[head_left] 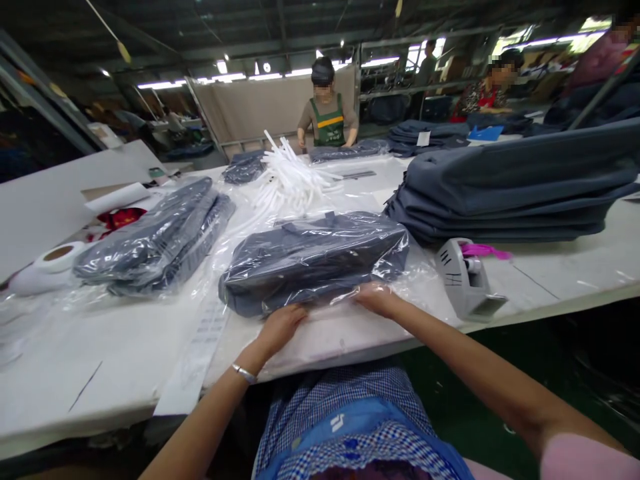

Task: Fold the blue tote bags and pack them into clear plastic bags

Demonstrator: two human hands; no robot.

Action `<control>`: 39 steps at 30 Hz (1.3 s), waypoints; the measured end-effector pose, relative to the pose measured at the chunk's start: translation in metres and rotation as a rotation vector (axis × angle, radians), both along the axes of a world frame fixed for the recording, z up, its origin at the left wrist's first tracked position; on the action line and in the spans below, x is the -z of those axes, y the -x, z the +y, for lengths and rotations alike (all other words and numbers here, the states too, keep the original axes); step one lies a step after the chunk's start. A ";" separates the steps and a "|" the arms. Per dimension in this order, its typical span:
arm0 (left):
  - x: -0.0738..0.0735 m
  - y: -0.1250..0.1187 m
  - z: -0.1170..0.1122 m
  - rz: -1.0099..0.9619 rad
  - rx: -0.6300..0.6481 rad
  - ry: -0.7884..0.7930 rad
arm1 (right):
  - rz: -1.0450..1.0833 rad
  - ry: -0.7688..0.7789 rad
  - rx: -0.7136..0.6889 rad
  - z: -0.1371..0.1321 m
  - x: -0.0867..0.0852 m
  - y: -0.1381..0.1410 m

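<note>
Some wrapped bags lie left on the desk; mid-desk, the left hand and right hand, both half-curled, touch a plastic-covered bag's near edge, grip unclear; a tape dispenser stands further right.

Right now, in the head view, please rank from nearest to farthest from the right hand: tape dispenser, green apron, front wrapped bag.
1. Front wrapped bag, at the right hand.
2. Tape dispenser, on the right.
3. Green apron, in the background.
</note>
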State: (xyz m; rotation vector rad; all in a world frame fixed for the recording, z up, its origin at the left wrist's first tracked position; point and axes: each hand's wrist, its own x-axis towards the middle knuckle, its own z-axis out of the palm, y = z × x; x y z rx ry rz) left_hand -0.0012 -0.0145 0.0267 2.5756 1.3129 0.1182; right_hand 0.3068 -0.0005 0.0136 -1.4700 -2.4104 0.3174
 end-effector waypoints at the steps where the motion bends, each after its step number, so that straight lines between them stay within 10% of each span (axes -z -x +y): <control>1: -0.003 0.002 -0.010 -0.042 0.043 0.032 | -0.010 0.012 -0.038 -0.009 -0.004 -0.007; 11: -0.007 0.002 -0.073 -0.231 0.106 0.225 | 0.290 -0.046 -0.169 -0.112 0.025 -0.028; 16: 0.001 0.006 -0.077 -0.243 0.179 0.316 | 0.255 -0.117 -0.162 -0.132 0.004 -0.035; 19: -0.008 0.010 -0.071 -0.253 0.210 0.271 | 0.226 -0.380 0.043 -0.129 -0.027 -0.041; 22: -0.032 0.014 -0.050 -0.334 0.059 -0.158 | 0.080 -0.546 0.259 -0.107 -0.051 -0.048; 26: -0.054 0.024 -0.016 -0.264 -0.147 -0.644 | -0.051 -0.540 0.355 -0.069 -0.038 -0.078; 33: -0.004 0.041 -0.019 -0.080 -0.073 -0.605 | -0.056 -0.462 0.155 -0.076 0.017 -0.134; 39: -0.036 0.026 -0.015 -0.151 -0.142 -0.553 | -0.025 -0.651 0.191 -0.077 -0.043 -0.095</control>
